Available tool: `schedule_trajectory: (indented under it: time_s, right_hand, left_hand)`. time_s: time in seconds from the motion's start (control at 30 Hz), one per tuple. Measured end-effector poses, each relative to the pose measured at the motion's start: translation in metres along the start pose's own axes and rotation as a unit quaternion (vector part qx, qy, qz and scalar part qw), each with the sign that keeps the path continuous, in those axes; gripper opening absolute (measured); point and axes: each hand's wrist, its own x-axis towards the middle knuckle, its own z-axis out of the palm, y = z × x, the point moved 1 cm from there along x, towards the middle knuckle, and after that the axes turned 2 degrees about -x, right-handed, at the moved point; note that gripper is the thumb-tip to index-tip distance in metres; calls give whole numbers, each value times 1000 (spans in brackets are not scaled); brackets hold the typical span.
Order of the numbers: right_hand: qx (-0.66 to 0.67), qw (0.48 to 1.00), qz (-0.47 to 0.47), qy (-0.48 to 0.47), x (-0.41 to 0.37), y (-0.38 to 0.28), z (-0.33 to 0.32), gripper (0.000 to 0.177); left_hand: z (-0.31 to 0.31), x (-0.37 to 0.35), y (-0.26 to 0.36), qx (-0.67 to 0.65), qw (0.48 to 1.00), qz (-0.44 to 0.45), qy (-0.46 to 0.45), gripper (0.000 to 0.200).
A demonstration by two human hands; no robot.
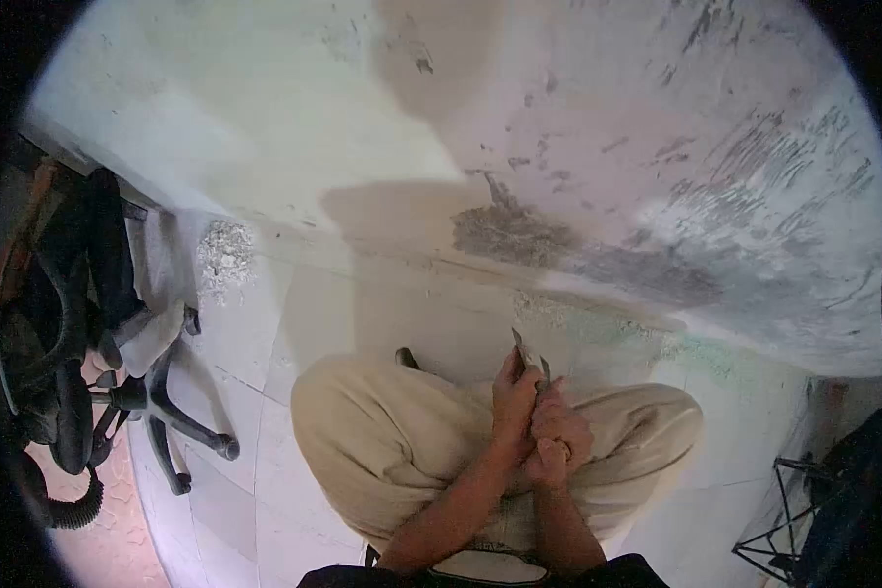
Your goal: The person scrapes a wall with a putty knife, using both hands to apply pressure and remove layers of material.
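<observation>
My left hand (514,404) is closed in front of my lap, and a narrow metal scraper blade (517,339) sticks up from its fingers. Right beside it, my right hand (562,434) is wrapped round a second tool, which shows a short dark metal tip (545,368) between the hands. The two hands nearly touch. Most of both tools is hidden by my fingers, so the handles cannot be made out. Beyond my hands stands a pale wall (294,127) with a rough grey worn patch (510,235) low down.
White flakes (225,257) lie heaped on the tiled floor (235,343) by the wall, with more debris (696,351) along its base. At the left is a wheeled chair base (157,397) among dark items. A thin black metal frame (782,510) stands at the right.
</observation>
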Motion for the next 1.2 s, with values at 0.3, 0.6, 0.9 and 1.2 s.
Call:
schedule_trajectory:
  time_s: [0.3, 0.6, 0.9, 1.2]
  right_hand:
    - [-35, 998, 9, -55, -34, -6, -13, 24]
    - [26, 991, 54, 120, -4, -74, -13, 29]
    - [190, 971, 1, 142, 6, -127, 7, 21]
    - [-30, 987, 155, 20, -35, -12, -36, 35]
  left_hand:
    - [-40, -16, -29, 13, 1000, -8, -24, 34]
    - [21, -55, -9, 73, 996, 21, -48, 59]
    - [47, -130, 39, -50, 995, 54, -61, 74]
    - [-26, -18, -47, 62, 997, 20, -29, 46]
